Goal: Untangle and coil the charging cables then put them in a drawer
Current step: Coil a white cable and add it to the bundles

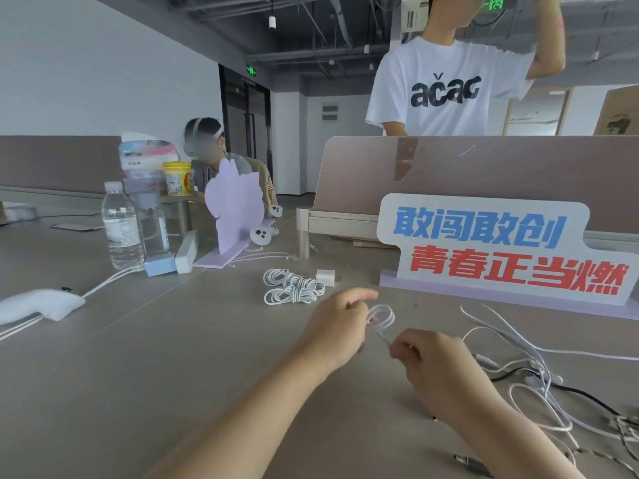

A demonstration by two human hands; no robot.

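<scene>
over the table [173,340], left hand [337,328] grips cable coil [382,318], right hand [427,357] pinches downward tail.

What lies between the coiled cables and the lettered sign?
A small white charger lies there, close beside the coiled cables and left of the sign, as the head view shows.

White walls [103,70], exposed dark ceiling [294,15], grey tables [155,357].

bare desk [173,357] left, cable tangle [539,385] right
</scene>
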